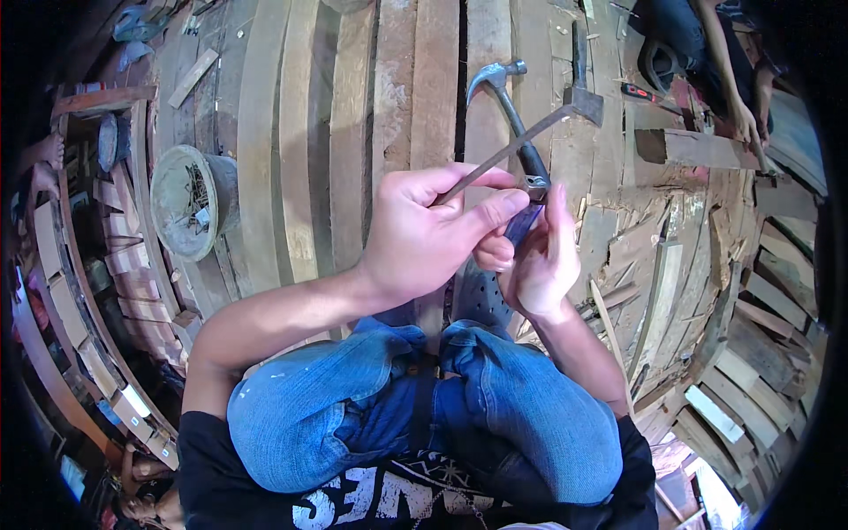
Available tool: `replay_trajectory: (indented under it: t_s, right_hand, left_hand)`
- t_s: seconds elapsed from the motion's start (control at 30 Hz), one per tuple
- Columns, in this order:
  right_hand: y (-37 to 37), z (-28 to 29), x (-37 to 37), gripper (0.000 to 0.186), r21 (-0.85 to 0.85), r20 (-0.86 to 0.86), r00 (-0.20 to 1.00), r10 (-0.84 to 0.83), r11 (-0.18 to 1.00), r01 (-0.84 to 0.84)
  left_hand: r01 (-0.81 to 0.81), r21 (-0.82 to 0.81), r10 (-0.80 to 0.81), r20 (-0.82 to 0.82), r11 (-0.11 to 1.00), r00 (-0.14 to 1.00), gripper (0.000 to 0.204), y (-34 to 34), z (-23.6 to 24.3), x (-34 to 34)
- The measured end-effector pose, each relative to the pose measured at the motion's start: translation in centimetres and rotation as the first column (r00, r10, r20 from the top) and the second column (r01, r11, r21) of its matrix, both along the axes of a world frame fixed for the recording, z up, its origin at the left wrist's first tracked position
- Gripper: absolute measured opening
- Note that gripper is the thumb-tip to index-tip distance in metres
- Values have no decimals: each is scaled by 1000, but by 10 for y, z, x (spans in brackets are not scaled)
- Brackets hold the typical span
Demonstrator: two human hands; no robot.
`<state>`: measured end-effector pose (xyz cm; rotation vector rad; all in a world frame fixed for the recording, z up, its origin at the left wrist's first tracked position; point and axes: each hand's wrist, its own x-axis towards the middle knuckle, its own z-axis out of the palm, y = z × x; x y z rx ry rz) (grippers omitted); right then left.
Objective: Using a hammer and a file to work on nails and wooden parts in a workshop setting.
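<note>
My left hand is closed round a long, thin dark metal bar that slants up to the right. Its thumb and fingertips meet a small squarish metal end on a blue-purple piece. My right hand grips that piece from the other side, so most of it is hidden and its kind is unclear. Beyond my hands, a claw hammer with a black grip lies on the boards. A broad-headed metal tool lies to its right; the bar's far end overlaps it in view.
Long planks run away from me. A round bucket with nails and scraps stands left. At right lie a red-and-black tool and a wooden block, beside another person's hand. Stacked wood pieces line the right.
</note>
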<state>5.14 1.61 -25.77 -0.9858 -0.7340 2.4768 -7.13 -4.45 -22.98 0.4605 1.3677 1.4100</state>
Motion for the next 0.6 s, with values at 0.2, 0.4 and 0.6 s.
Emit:
replay_trajectory:
  t_s: [0.2,0.4,0.6]
  right_hand:
    - [0,0,1,67,-99,-94,995,-23,995,14]
    - [4,2,1,65,-102,-82,996,-29,995,21]
    - [5,0,2,62,-42,-81,996,49,998,-52]
  left_hand:
    - [46,70,-51,75,996,996,20,-2,-6,-4]
    - [78,93,-84,67,993,994,20,-2,-9,-3]
    - [179,159,-136,-251,971,958,18,-4,-12,-6]
